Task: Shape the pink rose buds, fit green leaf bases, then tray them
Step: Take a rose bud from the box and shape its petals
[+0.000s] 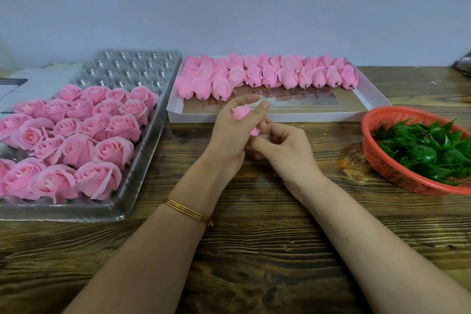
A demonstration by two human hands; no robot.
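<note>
Rose bud (240,113), left hand (229,133) gripping, near box rim (305,117)

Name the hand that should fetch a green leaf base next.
Right, probably: the right hand sits nearer the red basket of leaf bases, while the left hand grips the pink bud.

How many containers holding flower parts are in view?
3: clear plastic tray of open pink roses, left; white cardboard box of pink buds, back centre; red mesh basket of green leaf bases, right. None seems hidden.
</note>
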